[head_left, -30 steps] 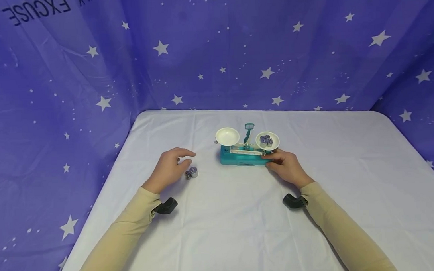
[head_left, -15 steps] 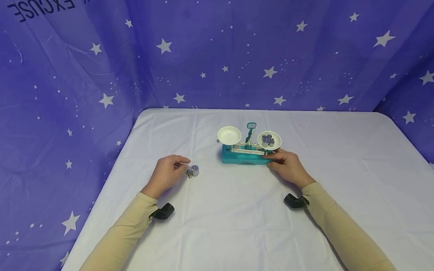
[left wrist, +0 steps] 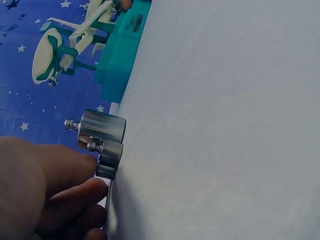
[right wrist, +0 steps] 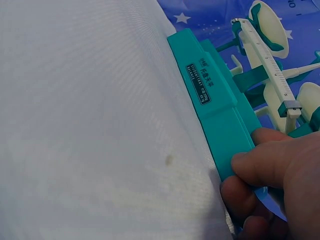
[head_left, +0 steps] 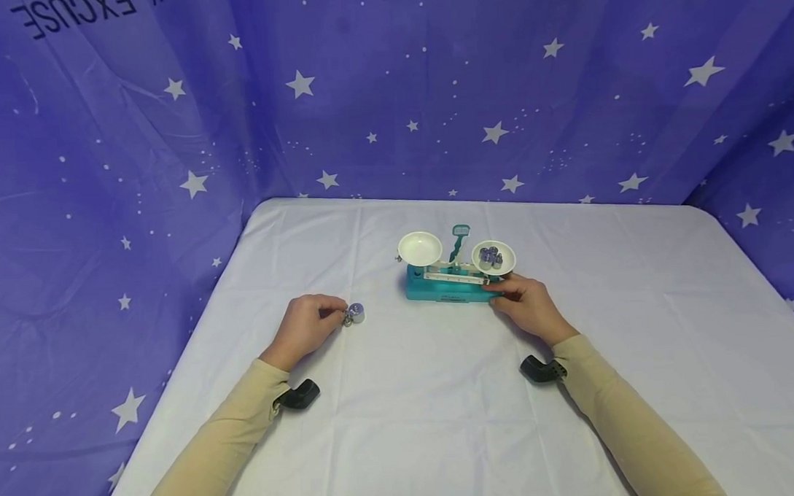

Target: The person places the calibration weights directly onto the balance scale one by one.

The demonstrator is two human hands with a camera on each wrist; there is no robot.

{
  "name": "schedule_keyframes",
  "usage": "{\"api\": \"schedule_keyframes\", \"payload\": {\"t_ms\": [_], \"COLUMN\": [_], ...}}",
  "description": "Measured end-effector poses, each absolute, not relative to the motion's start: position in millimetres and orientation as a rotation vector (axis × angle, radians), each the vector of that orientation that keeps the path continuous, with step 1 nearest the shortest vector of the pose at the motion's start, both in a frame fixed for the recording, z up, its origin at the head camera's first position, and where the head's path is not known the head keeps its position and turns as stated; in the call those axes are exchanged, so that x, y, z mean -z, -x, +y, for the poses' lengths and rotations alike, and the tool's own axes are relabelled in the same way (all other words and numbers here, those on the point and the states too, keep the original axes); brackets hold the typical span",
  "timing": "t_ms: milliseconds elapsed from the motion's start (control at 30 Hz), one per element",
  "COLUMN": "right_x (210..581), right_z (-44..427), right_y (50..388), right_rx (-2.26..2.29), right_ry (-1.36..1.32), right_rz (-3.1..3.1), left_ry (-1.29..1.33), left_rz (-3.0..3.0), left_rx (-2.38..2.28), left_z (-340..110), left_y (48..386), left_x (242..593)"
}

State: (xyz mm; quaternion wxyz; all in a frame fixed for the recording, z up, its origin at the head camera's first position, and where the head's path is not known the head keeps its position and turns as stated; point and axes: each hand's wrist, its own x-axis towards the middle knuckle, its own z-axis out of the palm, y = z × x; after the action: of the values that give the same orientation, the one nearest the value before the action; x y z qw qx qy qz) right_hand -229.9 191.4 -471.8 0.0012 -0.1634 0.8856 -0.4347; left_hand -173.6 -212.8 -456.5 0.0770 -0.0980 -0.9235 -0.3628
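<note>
A teal pan balance (head_left: pixel 438 289) with two white pans stands on the cloth. Several metal weights (head_left: pixel 489 257) sit together in its right pan (head_left: pixel 511 264); nothing lies in the left pan (head_left: pixel 419 248). My right hand (head_left: pixel 533 309) grips the right end of the base, with the thumb (right wrist: pixel 257 165) on its front. Left of the balance, a large cylindrical weight (left wrist: pixel 102 127) stands beside a smaller weight (left wrist: pixel 110 159). There my left hand (head_left: pixel 305 325) pinches at a small weight with thumb and forefinger; the fingers partly hide the contact.
White cloth (head_left: pixel 429 407) covers the table. A purple curtain with white stars (head_left: pixel 392 95) hangs behind and at both sides. Black wrist cameras (head_left: pixel 300 394) are worn at both sleeves.
My left hand has lowered towards the small weights, and its thumb and forefinger have closed together beside them. My right hand keeps its hold on the balance base.
</note>
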Motion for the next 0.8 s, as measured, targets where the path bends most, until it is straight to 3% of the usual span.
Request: {"api": "schedule_keyframes", "payload": {"t_ms": [800], "right_x": [473.3], "right_z": [192.0], "right_y": [229.5], "right_rx": [1.361], "right_ry": [0.574], "right_rz": [2.819], "left_ry": [0.196], "left_rz": [-2.579], "left_rx": [1.127], "left_z": [-214.9], "left_y": [175.1], "left_x": [466.8]}}
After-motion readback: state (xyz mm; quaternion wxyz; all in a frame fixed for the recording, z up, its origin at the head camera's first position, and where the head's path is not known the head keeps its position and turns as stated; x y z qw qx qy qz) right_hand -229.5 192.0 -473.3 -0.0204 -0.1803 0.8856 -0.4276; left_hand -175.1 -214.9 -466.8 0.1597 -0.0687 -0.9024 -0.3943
